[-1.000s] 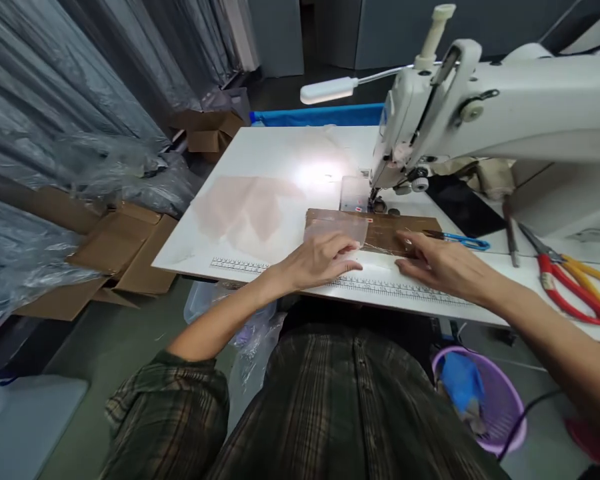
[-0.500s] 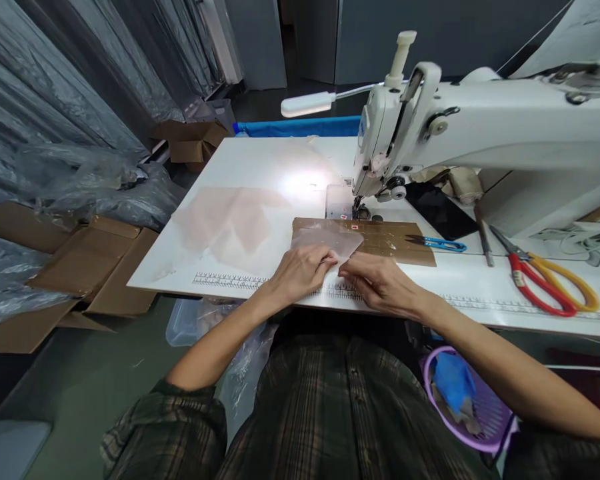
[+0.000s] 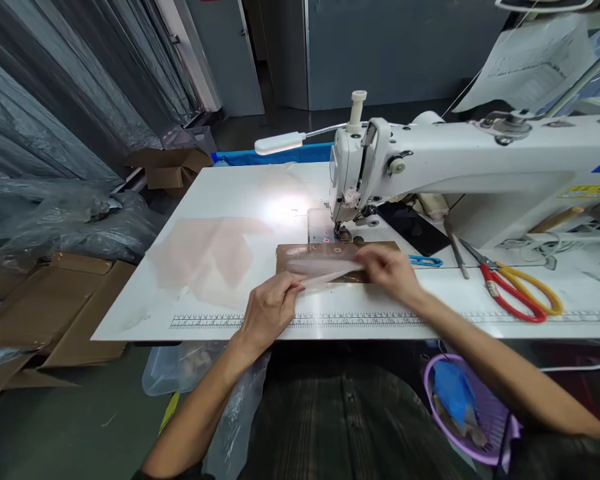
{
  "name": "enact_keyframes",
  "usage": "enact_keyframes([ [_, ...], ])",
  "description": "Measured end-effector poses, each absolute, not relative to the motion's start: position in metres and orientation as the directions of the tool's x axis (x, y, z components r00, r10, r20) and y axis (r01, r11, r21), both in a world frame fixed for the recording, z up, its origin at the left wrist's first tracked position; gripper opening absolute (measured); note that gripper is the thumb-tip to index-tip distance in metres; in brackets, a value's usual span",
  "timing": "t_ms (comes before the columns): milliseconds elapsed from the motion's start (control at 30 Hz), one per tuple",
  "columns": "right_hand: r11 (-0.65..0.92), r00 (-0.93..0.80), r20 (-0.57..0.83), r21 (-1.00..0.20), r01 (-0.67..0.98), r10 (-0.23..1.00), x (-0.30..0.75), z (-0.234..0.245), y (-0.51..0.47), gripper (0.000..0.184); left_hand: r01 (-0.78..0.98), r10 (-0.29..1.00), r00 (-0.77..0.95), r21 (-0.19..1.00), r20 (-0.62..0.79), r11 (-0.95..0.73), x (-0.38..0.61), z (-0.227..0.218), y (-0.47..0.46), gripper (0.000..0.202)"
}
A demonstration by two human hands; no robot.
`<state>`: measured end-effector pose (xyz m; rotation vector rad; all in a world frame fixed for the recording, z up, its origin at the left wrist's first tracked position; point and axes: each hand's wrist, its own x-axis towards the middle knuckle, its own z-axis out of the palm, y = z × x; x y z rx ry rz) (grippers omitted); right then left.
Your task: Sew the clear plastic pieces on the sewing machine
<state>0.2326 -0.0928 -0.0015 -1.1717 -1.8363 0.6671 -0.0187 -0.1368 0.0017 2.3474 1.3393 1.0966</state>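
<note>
A thin translucent sheet (image 3: 325, 272) is stretched between my two hands just above the white table (image 3: 220, 193). My left hand (image 3: 271, 308) pinches its near left end. My right hand (image 3: 390, 270) pinches its right end. Under the sheet lies a brown template board (image 3: 300, 255), reaching up to the needle of the white sewing machine (image 3: 460, 167).
A pale pink fabric piece (image 3: 205, 257) lies on the table's left half. Blue snips (image 3: 427, 261), a dark tool (image 3: 454, 247) and red-and-yellow scissors (image 3: 515, 290) lie to the right. A purple basket (image 3: 480, 413) sits under the table edge; cardboard boxes (image 3: 45, 307) and plastic-wrapped rolls stand at left.
Both hands first lay flat on the board, then came together at the sheet's near corner. Now they have drawn apart, lifting the sheet stretched between them. The view has tilted upward.
</note>
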Motion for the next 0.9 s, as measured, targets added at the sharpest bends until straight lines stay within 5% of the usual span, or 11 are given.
enact_keyframes([
  [133, 0.208, -0.074, 0.195, -0.891, 0.403, 0.978, 0.254, -0.005, -0.081, 0.044, 0.512, 0.659, 0.489, 0.424, 0.572, -0.747, -0.016, -0.002, -0.139, 0.003],
  [233, 0.142, -0.146, 0.100, -0.938, 0.315, 0.984, 0.252, -0.005, -0.089, 0.048, 0.402, 0.547, 0.631, 0.371, 0.550, -0.837, -0.010, 0.007, -0.133, 0.033],
  [467, 0.206, -0.177, 0.158, -0.932, 0.300, 0.972, 0.247, -0.002, -0.100, 0.045, 0.518, 0.595, 0.707, 0.293, 0.382, -0.804, 0.015, 0.025, -0.083, 0.026],
  [633, 0.297, -0.350, 0.173, -0.892, 0.341, 0.921, 0.262, 0.001, -0.104, 0.042, 0.577, 0.553, 0.783, 0.001, 0.284, -0.817, 0.038, 0.004, -0.066, 0.018],
  [800, 0.195, -0.072, 0.182, -0.920, 0.339, 0.981, 0.272, 0.000, -0.099, 0.042, 0.572, 0.432, 0.797, -0.299, 0.423, -0.763, 0.043, 0.010, -0.095, 0.031],
  [900, 0.209, 0.005, 0.220, -0.934, 0.291, 0.975, 0.264, -0.002, -0.096, 0.039, 0.608, 0.423, 0.774, -0.370, 0.470, -0.702, 0.041, 0.019, -0.109, 0.032],
])
